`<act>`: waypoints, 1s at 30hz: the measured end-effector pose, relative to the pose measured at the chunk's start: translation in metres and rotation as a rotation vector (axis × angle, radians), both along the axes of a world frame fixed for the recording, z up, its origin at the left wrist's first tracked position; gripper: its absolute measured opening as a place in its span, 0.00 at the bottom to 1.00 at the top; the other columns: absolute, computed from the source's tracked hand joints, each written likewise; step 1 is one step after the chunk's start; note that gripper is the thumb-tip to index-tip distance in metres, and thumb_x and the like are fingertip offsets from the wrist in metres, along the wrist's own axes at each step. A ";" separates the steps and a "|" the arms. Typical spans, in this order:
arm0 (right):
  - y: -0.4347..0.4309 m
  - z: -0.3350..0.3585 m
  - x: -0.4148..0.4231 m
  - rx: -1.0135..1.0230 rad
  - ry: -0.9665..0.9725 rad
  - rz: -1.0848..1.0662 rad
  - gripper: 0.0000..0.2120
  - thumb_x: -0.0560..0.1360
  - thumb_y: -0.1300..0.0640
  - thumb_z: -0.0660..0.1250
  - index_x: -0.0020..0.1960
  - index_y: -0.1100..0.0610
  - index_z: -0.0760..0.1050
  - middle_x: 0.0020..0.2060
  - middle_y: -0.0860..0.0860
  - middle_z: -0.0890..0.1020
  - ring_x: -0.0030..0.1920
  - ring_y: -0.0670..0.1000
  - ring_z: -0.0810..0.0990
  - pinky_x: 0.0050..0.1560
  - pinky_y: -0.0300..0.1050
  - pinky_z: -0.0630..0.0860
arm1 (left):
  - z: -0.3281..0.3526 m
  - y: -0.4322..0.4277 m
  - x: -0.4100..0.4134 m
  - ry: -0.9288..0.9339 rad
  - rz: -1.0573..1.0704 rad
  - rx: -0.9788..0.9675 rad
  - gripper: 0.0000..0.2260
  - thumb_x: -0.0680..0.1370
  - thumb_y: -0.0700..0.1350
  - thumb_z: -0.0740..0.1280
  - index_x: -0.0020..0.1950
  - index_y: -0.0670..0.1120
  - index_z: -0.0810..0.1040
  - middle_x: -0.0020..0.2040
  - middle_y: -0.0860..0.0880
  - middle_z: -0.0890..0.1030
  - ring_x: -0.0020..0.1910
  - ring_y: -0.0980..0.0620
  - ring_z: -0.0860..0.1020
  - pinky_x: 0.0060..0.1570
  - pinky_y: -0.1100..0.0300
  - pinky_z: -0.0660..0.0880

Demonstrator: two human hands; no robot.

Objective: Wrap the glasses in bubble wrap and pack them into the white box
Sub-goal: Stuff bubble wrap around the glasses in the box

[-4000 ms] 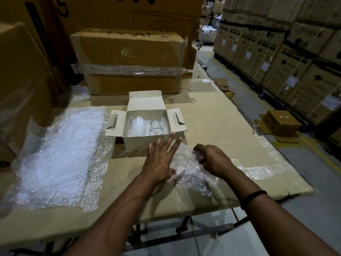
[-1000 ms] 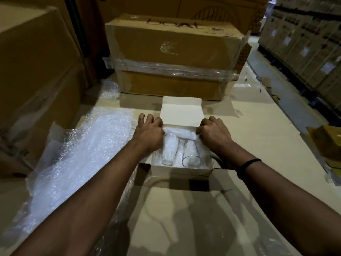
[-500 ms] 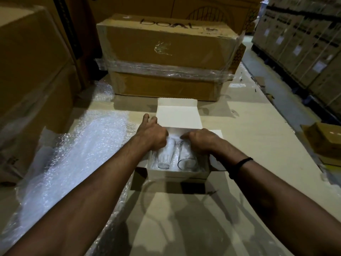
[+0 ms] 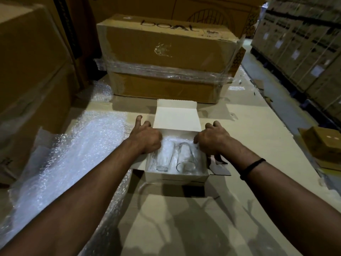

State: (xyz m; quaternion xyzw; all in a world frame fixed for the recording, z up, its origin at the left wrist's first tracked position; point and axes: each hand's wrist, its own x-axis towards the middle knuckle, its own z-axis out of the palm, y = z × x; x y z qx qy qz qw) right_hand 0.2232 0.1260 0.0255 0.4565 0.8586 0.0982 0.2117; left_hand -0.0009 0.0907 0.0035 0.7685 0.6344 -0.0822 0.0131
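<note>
Both hands straddle the small white cardboard box (image 4: 177,177). The left hand (image 4: 145,137) bends over its left wall and the right hand (image 4: 212,142) over its right, thumbs toward the bubble-wrap lining (image 4: 170,140); whether they grip, I cannot tell. Two clear drinking glasses (image 4: 164,157) lie between the hands. The brown cardboard tabletop (image 4: 249,137) lies open right of the right hand.

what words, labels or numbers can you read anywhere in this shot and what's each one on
"DOAL", as far as it reads: dark letters on top of the shrink-wrapped carton behind the white box.
White labels and dark print on the stacked cartons at right: too small and blurred to read.
On the white box itself: no print visible.
</note>
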 end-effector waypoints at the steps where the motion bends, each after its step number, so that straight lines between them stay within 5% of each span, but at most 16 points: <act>1: -0.001 0.004 -0.003 0.011 0.053 0.007 0.16 0.76 0.55 0.60 0.62 0.47 0.75 0.57 0.49 0.81 0.59 0.53 0.72 0.56 0.51 0.64 | 0.003 0.000 0.000 -0.050 0.004 0.026 0.18 0.76 0.47 0.60 0.64 0.54 0.78 0.57 0.48 0.81 0.67 0.46 0.68 0.71 0.39 0.43; 5: -0.005 0.006 -0.016 0.007 0.222 0.078 0.20 0.78 0.56 0.57 0.69 0.46 0.70 0.61 0.51 0.80 0.61 0.54 0.75 0.58 0.51 0.68 | 0.011 -0.001 0.005 -0.131 -0.052 0.198 0.18 0.76 0.48 0.62 0.65 0.56 0.77 0.58 0.52 0.81 0.67 0.49 0.67 0.70 0.42 0.48; 11: 0.000 -0.004 -0.031 -0.102 0.035 0.057 0.22 0.80 0.52 0.59 0.73 0.40 0.65 0.68 0.49 0.74 0.66 0.53 0.71 0.61 0.48 0.67 | 0.001 0.004 0.024 -0.123 -0.015 -0.056 0.18 0.82 0.52 0.51 0.65 0.57 0.77 0.66 0.50 0.76 0.71 0.47 0.62 0.69 0.37 0.43; 17: -0.004 0.004 -0.004 0.043 0.098 -0.030 0.19 0.76 0.55 0.60 0.66 0.43 0.71 0.61 0.48 0.79 0.61 0.53 0.70 0.58 0.50 0.64 | 0.004 -0.001 0.003 -0.123 0.032 0.121 0.26 0.75 0.55 0.46 0.61 0.56 0.80 0.61 0.49 0.80 0.69 0.48 0.66 0.71 0.39 0.44; 22: -0.009 -0.010 -0.008 0.014 -0.064 -0.090 0.19 0.75 0.56 0.63 0.64 0.45 0.74 0.62 0.47 0.78 0.64 0.53 0.66 0.60 0.52 0.59 | -0.005 -0.007 0.009 -0.046 0.075 -0.065 0.21 0.81 0.52 0.49 0.64 0.53 0.79 0.71 0.47 0.73 0.76 0.46 0.60 0.70 0.35 0.36; 26: -0.013 -0.003 -0.008 0.011 -0.012 -0.111 0.21 0.74 0.57 0.64 0.66 0.45 0.73 0.62 0.48 0.78 0.63 0.54 0.68 0.59 0.54 0.60 | -0.005 -0.021 0.000 -0.286 0.083 0.070 0.20 0.80 0.49 0.53 0.71 0.53 0.72 0.71 0.48 0.73 0.76 0.49 0.61 0.73 0.41 0.38; 30: -0.051 0.007 -0.005 0.061 0.339 -0.107 0.24 0.75 0.58 0.61 0.70 0.46 0.70 0.67 0.48 0.76 0.64 0.56 0.71 0.61 0.53 0.64 | -0.006 -0.067 -0.031 -0.733 0.135 0.434 0.21 0.73 0.46 0.58 0.62 0.48 0.81 0.61 0.49 0.81 0.64 0.48 0.74 0.67 0.51 0.59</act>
